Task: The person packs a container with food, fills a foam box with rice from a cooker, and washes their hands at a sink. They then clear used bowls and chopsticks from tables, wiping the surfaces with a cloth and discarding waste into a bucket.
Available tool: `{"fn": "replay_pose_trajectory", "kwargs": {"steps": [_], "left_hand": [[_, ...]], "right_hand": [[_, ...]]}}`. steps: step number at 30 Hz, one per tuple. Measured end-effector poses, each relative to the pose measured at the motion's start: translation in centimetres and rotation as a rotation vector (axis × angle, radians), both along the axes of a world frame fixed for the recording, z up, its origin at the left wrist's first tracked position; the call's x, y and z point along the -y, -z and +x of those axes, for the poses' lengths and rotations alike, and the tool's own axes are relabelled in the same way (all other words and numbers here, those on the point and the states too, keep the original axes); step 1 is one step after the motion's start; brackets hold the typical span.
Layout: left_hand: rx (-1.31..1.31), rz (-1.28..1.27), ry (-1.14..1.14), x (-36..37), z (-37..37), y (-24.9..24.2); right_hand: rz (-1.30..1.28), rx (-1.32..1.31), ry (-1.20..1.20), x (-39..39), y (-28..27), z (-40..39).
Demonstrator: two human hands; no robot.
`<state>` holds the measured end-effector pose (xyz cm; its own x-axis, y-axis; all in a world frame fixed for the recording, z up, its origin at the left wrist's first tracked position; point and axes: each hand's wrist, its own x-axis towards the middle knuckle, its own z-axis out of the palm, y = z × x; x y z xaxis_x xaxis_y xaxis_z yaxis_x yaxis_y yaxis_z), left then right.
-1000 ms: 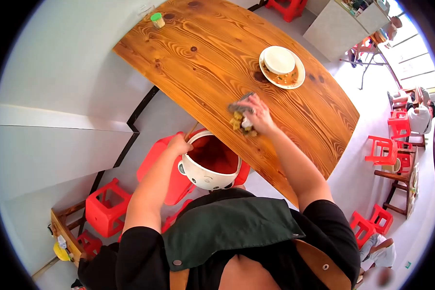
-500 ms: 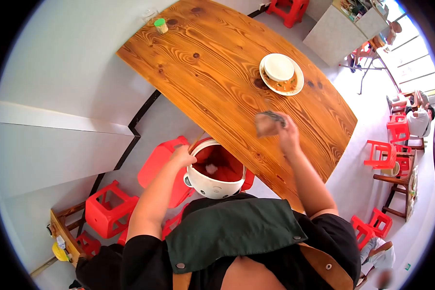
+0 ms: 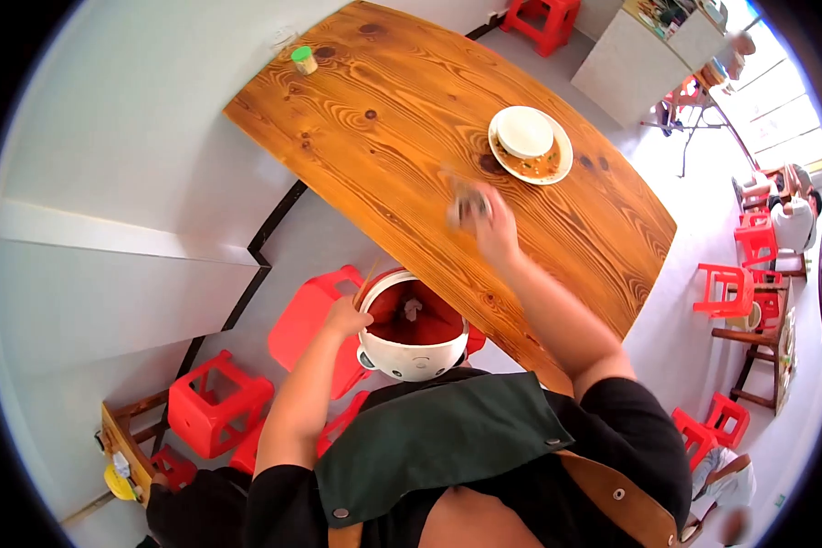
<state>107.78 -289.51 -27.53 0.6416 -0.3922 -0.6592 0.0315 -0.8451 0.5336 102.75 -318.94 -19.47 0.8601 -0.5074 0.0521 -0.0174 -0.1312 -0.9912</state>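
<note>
My left hand (image 3: 347, 317) is closed at the rim of a white bin (image 3: 420, 363) with a cartoon face and a red lining. A pair of thin wooden sticks (image 3: 366, 281), like chopsticks, pokes up beside its fingers. A crumpled pale scrap (image 3: 412, 310) lies inside the bin. Above the wooden table (image 3: 411, 137), my right hand (image 3: 497, 230) is closed around a small, motion-blurred, greyish-brown crumpled wad (image 3: 467, 210); I cannot tell its exact kind. Beyond that hand, a white bowl (image 3: 524, 132) sits in a plate (image 3: 553, 173) with orange-brown sauce and green bits.
A green-lidded toothpick jar (image 3: 303, 61) stands at the table's far left end, near the wall. Red stools (image 3: 306, 320) surround the bin on the left. Several people sit at the right among stools and a table. A counter (image 3: 632, 64) stands at the back.
My right hand has moved left and slightly farther over the table, still gripping the wad. My left hand stays at the bin rim, and the view has shifted slightly.
</note>
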Motion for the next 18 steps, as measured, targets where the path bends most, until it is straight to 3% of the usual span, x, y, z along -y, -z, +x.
{"fn": "replay_pose_trajectory", "kwargs": {"steps": [1, 2, 3, 4, 6, 10, 12, 14, 15, 16, 17, 18], "left_hand": [[0.01, 0.04, -0.007, 0.1, -0.1, -0.4], [0.022, 0.081, -0.016, 0.2, -0.2, -0.7], [0.026, 0.114, -0.003, 0.0, -0.3, 0.3], [0.031, 0.116, 0.013, -0.3, -0.6, 0.9], [0.049, 0.096, -0.017, -0.4, -0.8, 1.8], [0.056, 0.072, -0.03, 0.2, -1.3, -0.5], [0.094, 0.074, 0.015, -0.3, -1.8, 0.8], [0.153, 0.037, 0.04, -2.0, -2.5, 4.4], [0.145, 0.026, 0.03, -1.0, -3.4, 1.7], [0.106, 0.016, 0.027, -1.2, -3.7, 2.8], [0.143, 0.017, 0.105, -1.0, -4.1, 2.9], [0.168, 0.04, 0.136, -0.9, -4.6, 3.5]], "right_hand": [[-0.426, 0.119, 0.036, 2.4, 1.5, 3.3], [-0.578, 0.168, -0.048, 3.9, 1.6, 5.9], [-0.624, 0.052, -0.112, 5.2, 3.8, 8.2], [-1.042, -0.069, -0.119, 6.6, 7.6, 10.1], [-1.15, -0.053, -0.049, 4.2, 5.8, 9.4], [-0.722, 0.357, -0.426, -4.8, 8.2, 1.3], [-0.49, 0.23, -0.575, -7.3, 7.1, -5.3], [-0.185, -0.072, -0.488, -7.5, 5.3, -10.8], [-0.227, -0.041, -0.382, -5.9, 4.3, -11.5], [-0.267, -0.02, -0.252, -4.2, 3.5, -12.6], [-0.485, 0.006, -0.003, -2.2, 3.5, -12.8], [-0.66, -0.051, 0.1, -0.1, 2.8, -13.2]]}}
